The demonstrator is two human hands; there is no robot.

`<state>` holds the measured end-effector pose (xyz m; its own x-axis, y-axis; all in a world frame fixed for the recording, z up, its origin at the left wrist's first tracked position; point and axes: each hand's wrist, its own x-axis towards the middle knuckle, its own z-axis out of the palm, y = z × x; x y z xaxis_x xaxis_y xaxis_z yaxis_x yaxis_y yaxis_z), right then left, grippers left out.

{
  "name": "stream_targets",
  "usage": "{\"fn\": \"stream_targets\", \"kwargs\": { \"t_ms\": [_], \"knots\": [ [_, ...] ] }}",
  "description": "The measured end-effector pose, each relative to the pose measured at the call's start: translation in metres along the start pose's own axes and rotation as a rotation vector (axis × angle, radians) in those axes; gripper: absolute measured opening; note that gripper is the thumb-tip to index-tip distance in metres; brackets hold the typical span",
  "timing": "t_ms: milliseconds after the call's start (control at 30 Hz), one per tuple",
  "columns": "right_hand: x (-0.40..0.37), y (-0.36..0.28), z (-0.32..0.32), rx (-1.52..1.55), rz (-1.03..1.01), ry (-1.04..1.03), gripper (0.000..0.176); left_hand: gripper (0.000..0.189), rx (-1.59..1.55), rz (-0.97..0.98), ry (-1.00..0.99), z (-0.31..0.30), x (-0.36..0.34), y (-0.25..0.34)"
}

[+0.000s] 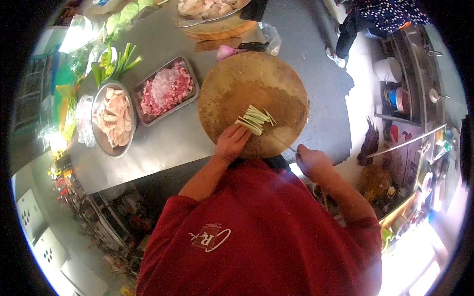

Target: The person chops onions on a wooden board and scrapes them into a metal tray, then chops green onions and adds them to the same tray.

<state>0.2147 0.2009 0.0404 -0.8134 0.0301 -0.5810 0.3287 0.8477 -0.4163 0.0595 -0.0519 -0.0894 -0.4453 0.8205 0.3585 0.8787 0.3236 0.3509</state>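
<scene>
A round wooden chopping board lies in front of me, its middle damp and dark. Pale green vegetable strips rest in a small pile near its lower centre. The fingers of my left hand are bent and press on a larger pale green vegetable piece beside that pile. My right hand, just past the board's lower right edge, is closed around the handle of a knife. The thin, blurred blade reaches over the board, its tip apart from the strips.
Left of the board stand a tray of diced meat and a bowl of pale meat pieces. Green onions lie behind them. A cleaver and a purple onion sit beyond the board. Another person's shoe shows at right.
</scene>
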Motion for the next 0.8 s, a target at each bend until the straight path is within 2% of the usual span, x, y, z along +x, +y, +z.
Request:
{"fn": "stream_targets", "kwargs": {
  "t_ms": [233, 400, 533, 600, 700, 800],
  "knots": [
    [0.024, -0.019, -0.001, -0.056, -0.018, -0.077, 0.02, 0.032, 0.002, 0.021, 0.015, -0.004, 0.002, 0.002],
    [0.056, -0.031, 0.008, -0.07, -0.104, 0.018, 0.018, 0.033, 0.026, 0.01, 0.021, 0.003, 0.0, 0.002],
    [0.043, -0.022, 0.01, -0.058, -0.095, -0.004, 0.02, 0.033, 0.035, 0.006, 0.043, -0.001, 0.001, 0.003],
    [0.022, 0.001, 0.013, -0.1, -0.011, -0.111, 0.025, 0.033, 0.036, -0.015, 0.021, -0.002, 0.001, 0.004],
    [-0.003, 0.025, 0.015, -0.128, 0.045, -0.087, 0.023, 0.034, -0.003, 0.0, 0.047, -0.002, 0.006, 0.005],
    [-0.016, 0.022, 0.009, -0.08, 0.066, -0.073, 0.02, 0.033, 0.025, 0.03, 0.021, -0.007, 0.006, 0.002]
  ]
}}
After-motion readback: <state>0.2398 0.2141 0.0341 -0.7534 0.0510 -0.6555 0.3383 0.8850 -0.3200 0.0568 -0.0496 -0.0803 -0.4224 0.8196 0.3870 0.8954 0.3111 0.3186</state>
